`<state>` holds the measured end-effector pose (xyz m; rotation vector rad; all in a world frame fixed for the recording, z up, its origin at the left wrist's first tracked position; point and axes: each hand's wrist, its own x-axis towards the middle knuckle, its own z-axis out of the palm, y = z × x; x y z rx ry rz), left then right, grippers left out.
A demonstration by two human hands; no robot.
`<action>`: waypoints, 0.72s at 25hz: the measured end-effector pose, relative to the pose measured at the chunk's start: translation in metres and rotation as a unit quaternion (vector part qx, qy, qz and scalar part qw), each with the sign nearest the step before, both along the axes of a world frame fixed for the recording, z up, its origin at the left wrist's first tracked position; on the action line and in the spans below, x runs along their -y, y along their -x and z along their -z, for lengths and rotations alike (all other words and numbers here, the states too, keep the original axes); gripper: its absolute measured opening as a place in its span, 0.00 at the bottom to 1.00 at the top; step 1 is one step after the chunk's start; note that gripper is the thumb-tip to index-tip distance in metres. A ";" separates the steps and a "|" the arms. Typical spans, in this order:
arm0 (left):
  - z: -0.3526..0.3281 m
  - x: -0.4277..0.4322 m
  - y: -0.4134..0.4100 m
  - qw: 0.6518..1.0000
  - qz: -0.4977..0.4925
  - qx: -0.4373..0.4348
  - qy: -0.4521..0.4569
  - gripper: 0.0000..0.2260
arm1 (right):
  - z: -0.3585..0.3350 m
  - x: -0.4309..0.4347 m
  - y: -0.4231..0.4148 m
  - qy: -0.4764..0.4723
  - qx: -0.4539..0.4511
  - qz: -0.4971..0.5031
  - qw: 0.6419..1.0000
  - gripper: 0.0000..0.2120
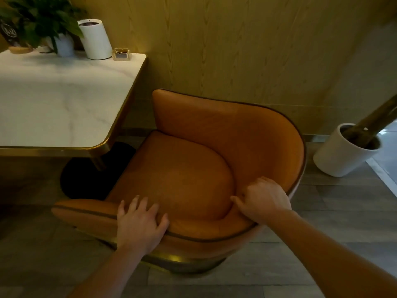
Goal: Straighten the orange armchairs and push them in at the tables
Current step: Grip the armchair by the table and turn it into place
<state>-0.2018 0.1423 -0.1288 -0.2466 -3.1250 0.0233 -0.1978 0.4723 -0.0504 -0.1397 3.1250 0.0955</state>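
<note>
An orange armchair point(178, 168) with a curved back and dark piping stands below me, turned at an angle, its open front facing the corner of a white marble table point(53, 100) with a brass edge. My left hand point(140, 224) lies over the near rim of the chair's back, fingers spread across the top. My right hand point(263, 197) grips the rim further right, fingers curled inside against the seat cushion. The chair's brass base shows under the near rim.
On the table's far edge stand a leafy plant in a white pot point(64, 45), a white cylinder point(95, 39) and a small glass ashtray point(121, 54). A white floor planter point(341, 153) stands right of the chair by the wood-panelled wall point(236, 50). The table's black round base point(86, 179) sits near the chair's front.
</note>
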 end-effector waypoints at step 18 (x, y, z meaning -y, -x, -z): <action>-0.006 -0.080 0.068 0.996 -0.066 0.048 -0.022 0.31 | 0.009 -0.077 0.100 0.003 -0.134 -0.003 0.991 0.18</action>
